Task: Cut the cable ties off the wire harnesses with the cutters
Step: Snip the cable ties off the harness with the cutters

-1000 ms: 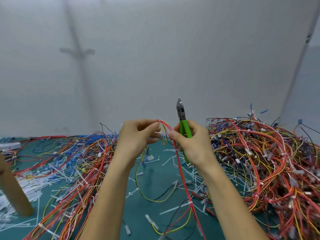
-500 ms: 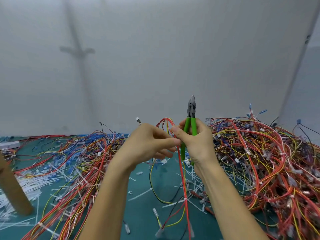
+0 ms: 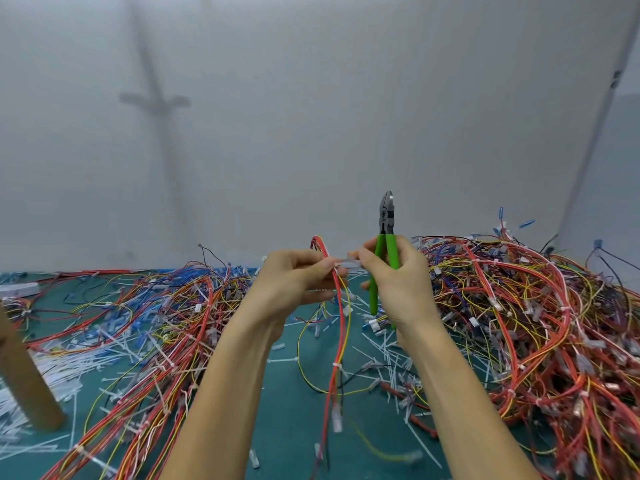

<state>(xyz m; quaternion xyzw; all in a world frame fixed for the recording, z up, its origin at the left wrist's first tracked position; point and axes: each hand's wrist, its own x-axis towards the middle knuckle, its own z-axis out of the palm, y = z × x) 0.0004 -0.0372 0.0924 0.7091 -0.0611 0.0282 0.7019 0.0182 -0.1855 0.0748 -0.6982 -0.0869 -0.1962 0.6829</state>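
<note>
Your hands have parted: left hand (image 3: 294,279) pinches the red-and-yellow wire harness (image 3: 341,323), right hand (image 3: 406,284) grips green-handled cutters (image 3: 387,220) and, apparently, a white cable tie (image 3: 349,262).

Below the grip, the left forearm (image 3: 221,393) and right forearm (image 3: 460,393) are bare along their whole visible length. The left hand (image 3: 294,277) and right hand (image 3: 403,282) are bare as well, with slender fingers.

cutters (image 3: 387,244): green handles, upright | harness (image 3: 338,306): red-yellow, hanging | cable tie (image 3: 349,262): white, level
</note>
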